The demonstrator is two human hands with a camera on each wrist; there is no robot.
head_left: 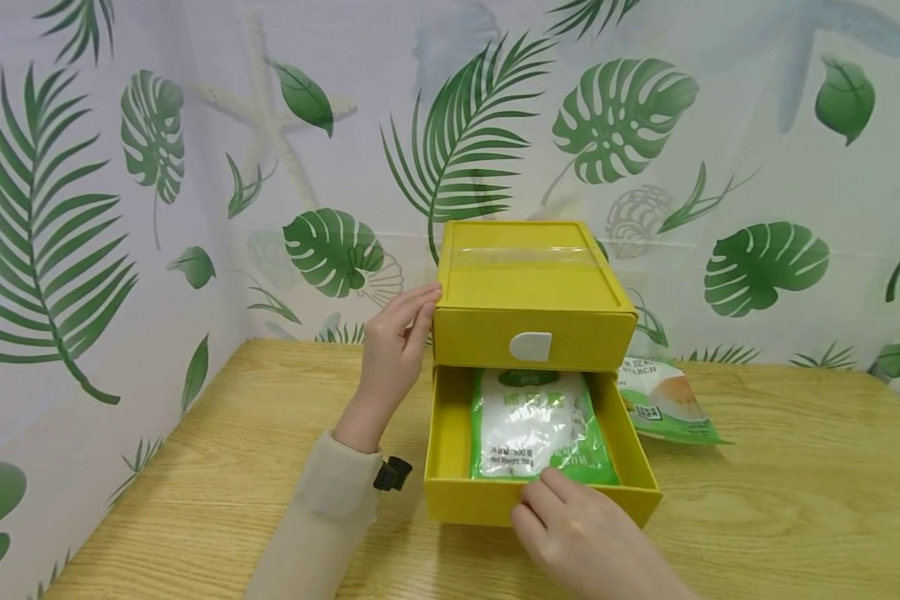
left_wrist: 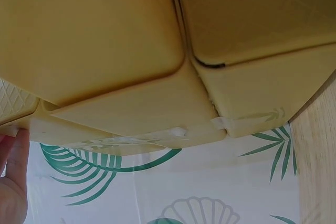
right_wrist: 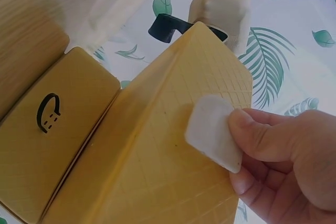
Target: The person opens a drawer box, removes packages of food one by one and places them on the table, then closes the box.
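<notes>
A yellow two-drawer box stands on the table, its lower drawer pulled out. Inside the drawer lies a white and green packet of powder marked 300 g. My left hand steadies the upper left side of the box with extended fingers; part of that hand also shows at the edge of the left wrist view. At the drawer front is my right hand, and in the right wrist view its thumb and fingers pinch the white pull tab. From the head, this tab is hidden behind the hand.
Right of the box, a second packet with "STARCH" printed on it lies on the wooden table. A white tab marks the closed upper drawer. Clear tape crosses the box top. A leaf-patterned cloth hangs behind.
</notes>
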